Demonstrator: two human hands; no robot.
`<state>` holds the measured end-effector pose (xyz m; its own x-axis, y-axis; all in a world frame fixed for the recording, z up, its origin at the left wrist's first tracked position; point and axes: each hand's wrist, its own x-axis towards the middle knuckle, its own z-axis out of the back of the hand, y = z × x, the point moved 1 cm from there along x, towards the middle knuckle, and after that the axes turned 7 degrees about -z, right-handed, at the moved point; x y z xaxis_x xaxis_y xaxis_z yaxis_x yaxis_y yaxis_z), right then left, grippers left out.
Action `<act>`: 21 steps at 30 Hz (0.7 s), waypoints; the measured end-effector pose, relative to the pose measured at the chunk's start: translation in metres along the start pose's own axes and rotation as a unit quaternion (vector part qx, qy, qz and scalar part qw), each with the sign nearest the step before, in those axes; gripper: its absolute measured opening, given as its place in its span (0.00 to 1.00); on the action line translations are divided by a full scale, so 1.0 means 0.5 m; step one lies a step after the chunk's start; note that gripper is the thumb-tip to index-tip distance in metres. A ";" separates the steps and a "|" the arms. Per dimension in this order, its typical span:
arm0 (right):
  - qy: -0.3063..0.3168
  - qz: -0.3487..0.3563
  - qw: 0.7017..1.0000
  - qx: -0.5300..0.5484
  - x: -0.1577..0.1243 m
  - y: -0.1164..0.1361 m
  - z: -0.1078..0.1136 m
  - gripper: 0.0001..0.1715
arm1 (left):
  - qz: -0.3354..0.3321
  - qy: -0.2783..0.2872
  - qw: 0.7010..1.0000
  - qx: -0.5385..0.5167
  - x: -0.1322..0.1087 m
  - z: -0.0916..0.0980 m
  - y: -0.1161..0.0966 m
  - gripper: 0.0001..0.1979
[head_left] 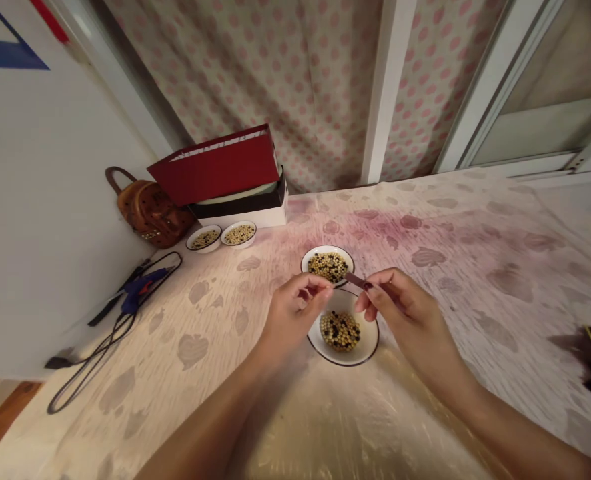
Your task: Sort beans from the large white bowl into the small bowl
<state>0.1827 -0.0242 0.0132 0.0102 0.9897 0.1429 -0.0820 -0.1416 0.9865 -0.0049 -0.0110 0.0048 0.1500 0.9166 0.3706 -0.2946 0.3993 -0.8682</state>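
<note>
The right hand [400, 313] pinches a thin dark tool [356, 281], probably tweezers, its tip at the far bowl [309, 257]. The left hand [295, 308] is pinched shut above the near bowl [369, 335] of mixed beans [340, 331] on the tabletop [475, 267]. A slack grip could scatter beans across it.

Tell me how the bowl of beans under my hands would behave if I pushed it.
The bowl would probably slide, not tip: it looks wide, shallow, on a glossy table cover. The small round beans would likely roll and scatter if jolted.
</note>
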 end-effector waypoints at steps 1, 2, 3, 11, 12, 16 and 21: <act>0.004 -0.004 1.000 0.001 -0.002 0.000 0.001 0.14 | 0.005 -0.006 1.000 -0.006 -0.002 -0.001 0.001 0.07; 0.007 -0.008 1.000 0.003 -0.003 -0.001 0.001 0.13 | 0.009 -0.012 1.000 -0.012 -0.003 -0.002 0.001 0.07; 0.011 -0.010 1.000 0.003 -0.005 -0.001 0.002 0.12 | 0.012 -0.017 1.000 -0.019 -0.004 -0.002 0.001 0.06; 0.049 -0.006 0.999 -0.006 -0.014 -0.001 0.002 0.09 | 0.070 0.009 0.994 -0.086 -0.009 -0.008 -0.001 0.09; 0.053 -0.005 0.998 -0.013 -0.015 -0.001 0.002 0.10 | 0.070 0.013 0.993 -0.092 -0.009 -0.009 -0.001 0.09; 0.068 0.006 0.997 -0.037 -0.016 -0.002 0.002 0.13 | 0.060 0.017 0.992 -0.106 -0.009 -0.011 0.000 0.09; 0.080 0.018 0.995 -0.064 -0.018 -0.003 -0.001 0.13 | 0.059 0.024 0.991 -0.117 -0.010 -0.010 -0.004 0.09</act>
<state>0.1824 -0.0330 0.0105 -0.1520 0.9765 0.1531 -0.2058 -0.1827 0.9614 -0.0002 -0.0164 0.0031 0.1731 0.9523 0.2514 -0.0869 0.2690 -0.9592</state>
